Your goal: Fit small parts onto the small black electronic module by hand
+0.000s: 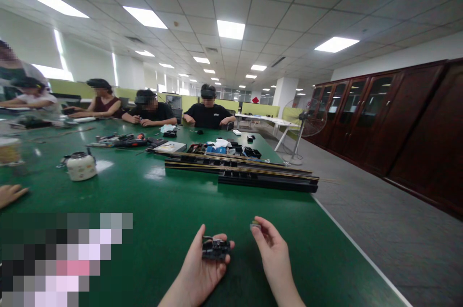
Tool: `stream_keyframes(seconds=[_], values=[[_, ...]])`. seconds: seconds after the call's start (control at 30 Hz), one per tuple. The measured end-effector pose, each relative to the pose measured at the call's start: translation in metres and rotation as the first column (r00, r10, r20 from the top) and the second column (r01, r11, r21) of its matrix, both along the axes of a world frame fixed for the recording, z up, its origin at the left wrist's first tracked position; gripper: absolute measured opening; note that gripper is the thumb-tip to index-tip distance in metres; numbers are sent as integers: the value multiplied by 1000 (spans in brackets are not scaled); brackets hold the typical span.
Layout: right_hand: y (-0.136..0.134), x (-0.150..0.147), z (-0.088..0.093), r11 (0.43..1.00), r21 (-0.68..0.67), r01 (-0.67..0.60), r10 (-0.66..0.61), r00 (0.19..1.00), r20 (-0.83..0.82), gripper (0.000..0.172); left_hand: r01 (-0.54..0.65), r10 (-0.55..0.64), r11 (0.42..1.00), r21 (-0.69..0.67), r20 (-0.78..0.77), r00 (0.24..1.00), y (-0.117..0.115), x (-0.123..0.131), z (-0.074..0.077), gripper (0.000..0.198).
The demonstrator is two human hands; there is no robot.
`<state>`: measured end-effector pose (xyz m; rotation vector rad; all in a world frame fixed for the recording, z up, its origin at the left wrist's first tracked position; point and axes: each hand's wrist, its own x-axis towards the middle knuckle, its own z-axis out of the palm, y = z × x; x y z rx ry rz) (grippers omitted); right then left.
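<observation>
On the upturned palm of my left hand (204,268) rests a small black mechanical part with metal pieces on top (216,248); the fingers curl under and around it, and the thumb stands up beside it. To its right, my right hand (271,249) pinches a small pale, greenish piece (255,225) between thumb and fingertips. The two hands are a short distance apart, above the green tabletop (162,230). What exactly either piece is, I cannot make out.
Long black rails with thin brass-coloured rods (267,181) lie ahead. Behind them are a blue box (216,149), black trays (252,152) and tools (133,142). A white pot (81,167) stands left. Another person's hand (12,194) rests at the left edge; several people sit around the table.
</observation>
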<state>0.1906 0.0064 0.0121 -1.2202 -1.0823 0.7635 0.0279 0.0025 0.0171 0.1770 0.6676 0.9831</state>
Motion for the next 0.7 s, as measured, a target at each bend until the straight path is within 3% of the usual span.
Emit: stream_keyframes(seconds=[0.37, 0.7], values=[[-12, -15, 2, 987, 1, -159, 155, 967, 203, 26, -20, 18, 999, -26, -47, 999, 0, 3, -1, 35], [-28, -35, 16, 926, -7, -377, 369, 904, 213, 19, -93, 93, 995, -18, -10, 996, -4, 7, -2, 31]])
